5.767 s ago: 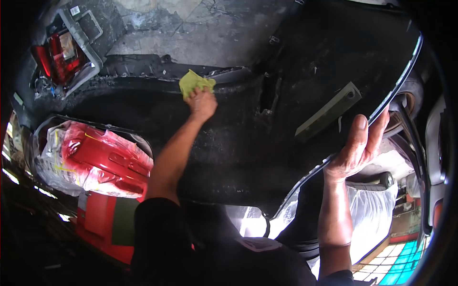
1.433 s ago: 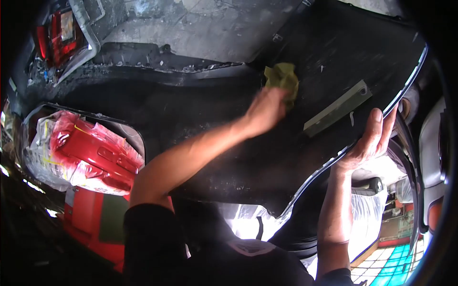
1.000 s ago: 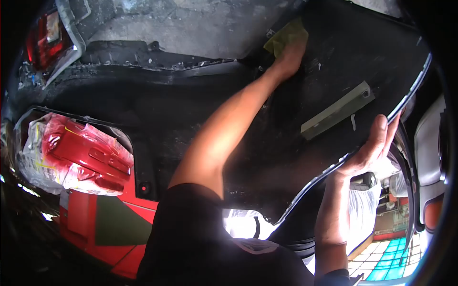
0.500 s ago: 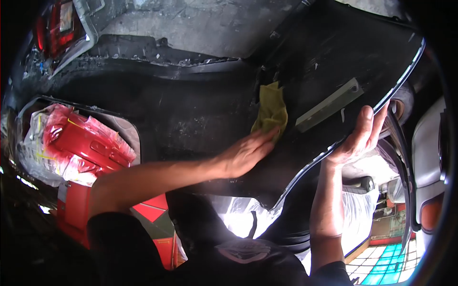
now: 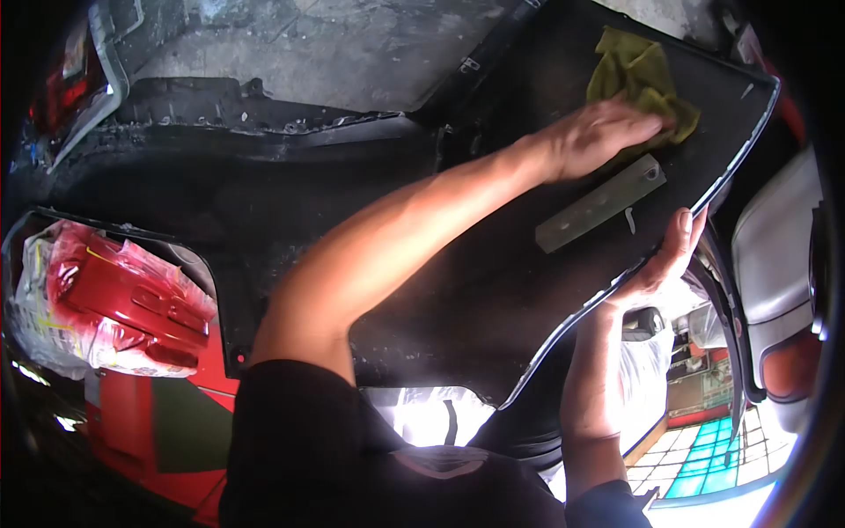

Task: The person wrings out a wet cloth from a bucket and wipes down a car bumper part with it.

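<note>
A large black plastic car bumper (image 5: pixel 414 290) fills the middle of the head view, its inner face showing. My left hand (image 5: pixel 612 136) reaches across to the upper right of it and presses an olive-green cloth (image 5: pixel 638 75) on the surface, fingers partly buried in the folds. Just below that hand lies a grey-green rectangular strip (image 5: pixel 603 204) on the bumper. My right hand (image 5: pixel 664 264) grips the pale lower-right edge, thumb on the near side; the other fingers are mostly hidden behind it.
At left sits a glossy red part (image 5: pixel 132 295) wrapped in clear plastic and tape. A red tail light (image 5: pixel 70 84) shows at upper left. On the right are a grey panel (image 5: pixel 775 242) and a turquoise-and-white tiled area (image 5: pixel 717 453). Bare grey concrete (image 5: pixel 308 44) lies beyond the bumper.
My left hand has carried the cloth from the bumper's middle up and right, past the strip, and the cloth is spread wider. My right hand still grips the edge; the view has shifted slightly.
</note>
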Action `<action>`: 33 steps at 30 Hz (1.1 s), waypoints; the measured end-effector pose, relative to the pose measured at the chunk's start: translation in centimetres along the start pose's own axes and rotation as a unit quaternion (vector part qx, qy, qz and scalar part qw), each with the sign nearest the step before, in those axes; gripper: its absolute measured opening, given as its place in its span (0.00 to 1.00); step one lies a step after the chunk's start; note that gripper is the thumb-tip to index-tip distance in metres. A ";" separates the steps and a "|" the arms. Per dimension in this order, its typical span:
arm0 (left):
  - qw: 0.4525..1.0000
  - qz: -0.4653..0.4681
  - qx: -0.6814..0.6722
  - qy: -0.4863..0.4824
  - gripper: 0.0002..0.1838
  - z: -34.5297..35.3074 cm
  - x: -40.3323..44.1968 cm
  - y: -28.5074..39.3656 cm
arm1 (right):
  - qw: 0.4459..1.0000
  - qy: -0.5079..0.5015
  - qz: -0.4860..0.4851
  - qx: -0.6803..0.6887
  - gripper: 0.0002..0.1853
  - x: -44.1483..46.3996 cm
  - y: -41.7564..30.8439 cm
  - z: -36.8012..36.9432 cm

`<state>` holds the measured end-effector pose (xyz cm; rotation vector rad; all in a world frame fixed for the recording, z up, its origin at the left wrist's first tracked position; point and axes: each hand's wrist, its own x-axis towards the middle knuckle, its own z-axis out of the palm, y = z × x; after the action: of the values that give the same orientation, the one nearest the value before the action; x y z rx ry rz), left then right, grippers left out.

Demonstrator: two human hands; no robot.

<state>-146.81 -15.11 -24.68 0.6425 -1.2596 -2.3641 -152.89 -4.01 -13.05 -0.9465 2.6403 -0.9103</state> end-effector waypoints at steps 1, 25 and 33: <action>1.000 -0.013 -0.013 0.007 0.27 0.1 1.1 0.4 | 0.999 -0.010 -0.028 -0.025 0.21 -0.2 0.1 -0.2; 0.996 -0.061 -0.068 0.012 0.31 -1.3 -0.5 -2.5 | 0.962 -0.030 0.193 0.190 0.33 1.9 -5.0 1.2; 0.969 -0.079 -0.233 -0.037 0.34 1.5 2.6 4.0 | 0.960 -0.028 0.194 0.198 0.32 1.9 -4.2 1.0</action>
<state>-149.29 -17.53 -21.13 0.5177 -0.6528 -2.7018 -151.87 -8.19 -11.22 -0.3374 2.3371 -1.2150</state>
